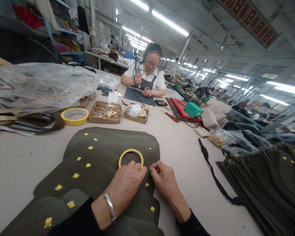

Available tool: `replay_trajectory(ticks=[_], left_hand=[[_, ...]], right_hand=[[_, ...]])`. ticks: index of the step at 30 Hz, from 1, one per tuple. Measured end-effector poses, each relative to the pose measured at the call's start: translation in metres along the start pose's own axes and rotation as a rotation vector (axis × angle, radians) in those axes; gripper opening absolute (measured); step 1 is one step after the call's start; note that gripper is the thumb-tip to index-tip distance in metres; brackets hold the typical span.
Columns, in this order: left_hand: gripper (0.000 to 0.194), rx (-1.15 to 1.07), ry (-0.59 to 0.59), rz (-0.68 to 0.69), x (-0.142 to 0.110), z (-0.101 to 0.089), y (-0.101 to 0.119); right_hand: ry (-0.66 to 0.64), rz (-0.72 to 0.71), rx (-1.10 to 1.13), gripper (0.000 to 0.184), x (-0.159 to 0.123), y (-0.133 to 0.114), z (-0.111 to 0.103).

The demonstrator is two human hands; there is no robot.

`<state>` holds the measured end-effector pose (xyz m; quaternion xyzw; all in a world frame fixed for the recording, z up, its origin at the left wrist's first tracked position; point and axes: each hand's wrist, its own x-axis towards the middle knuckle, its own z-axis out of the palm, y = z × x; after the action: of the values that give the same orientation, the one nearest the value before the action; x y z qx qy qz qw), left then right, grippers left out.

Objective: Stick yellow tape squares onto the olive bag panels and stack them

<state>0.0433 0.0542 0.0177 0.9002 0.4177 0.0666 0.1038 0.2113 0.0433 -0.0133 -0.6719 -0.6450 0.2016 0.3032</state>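
Observation:
My left hand [126,180], with a silver bangle on the wrist, holds a thin yellow tape roll [130,152] flat against a stack of dark olive leather panels [105,144]. My right hand [163,178] sits just right of it, fingertips pinched at the panel's right edge, apparently on a small bit of tape. The panels overlap in a fan on the pale table [182,147], and small yellow tape squares [76,175] dot their left edges and a few spots on the right.
A wider yellow tape roll [74,116], two cardboard trays of gold metal fittings [105,112], and a plastic-covered heap [39,83] lie beyond. A black strap [212,170] and stacked dark panels [267,183] sit right. A co-worker [145,80] works with a tool across the table.

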Motion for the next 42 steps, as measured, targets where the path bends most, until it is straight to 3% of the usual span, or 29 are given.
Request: replay_trajectory(ticks=[2,4,6,9,12,14,18,22,25,31,34,37,42], left_hand=[[0.021,0.007,-0.002,0.001,0.0,0.0,0.0],[0.021,0.019,0.004,0.007,0.0,0.0,-0.002],[0.021,0.024,0.016,0.016,0.0,0.001,-0.005],[0.022,0.031,0.046,0.037,0.001,0.002,-0.01],[0.025,0.047,0.085,0.057,0.002,0.005,-0.014],[0.024,0.049,0.099,0.067,0.003,0.006,-0.016],[0.022,0.04,0.105,0.096,0.002,0.006,-0.018],[0.022,0.018,0.091,0.113,0.001,-0.002,-0.018],[0.019,-0.059,0.074,0.117,-0.001,-0.011,-0.019],[0.017,-0.256,0.093,0.122,-0.001,-0.011,-0.022],[0.021,-0.274,0.191,0.18,0.0,-0.002,-0.026],[0.043,-0.282,0.293,0.241,0.0,0.005,-0.03],[0.052,-0.268,0.344,0.229,0.0,0.007,-0.029]], right_hand=[[-0.05,0.112,0.101,0.013,0.002,0.0,-0.001],[-0.078,0.209,0.212,0.023,0.002,0.003,-0.004],[-0.02,0.189,0.256,0.03,0.0,0.007,-0.009],[0.097,-0.115,0.088,0.014,-0.006,0.014,-0.017],[0.04,-0.478,-0.154,0.016,-0.011,0.018,-0.018],[0.019,-0.581,-0.259,0.02,-0.012,0.017,-0.014],[0.049,-0.447,-0.343,0.021,-0.006,0.012,-0.003],[0.043,-0.165,-0.255,0.017,0.004,0.005,0.0],[-0.003,-0.066,-0.186,0.016,0.006,0.001,-0.007],[-0.438,-0.073,0.009,0.018,0.001,-0.005,-0.033],[-0.282,-0.075,0.128,0.019,0.001,-0.008,-0.039],[-0.089,-0.153,0.296,0.018,0.001,-0.013,-0.038],[-0.035,-0.446,0.247,0.018,-0.004,-0.02,-0.031]])
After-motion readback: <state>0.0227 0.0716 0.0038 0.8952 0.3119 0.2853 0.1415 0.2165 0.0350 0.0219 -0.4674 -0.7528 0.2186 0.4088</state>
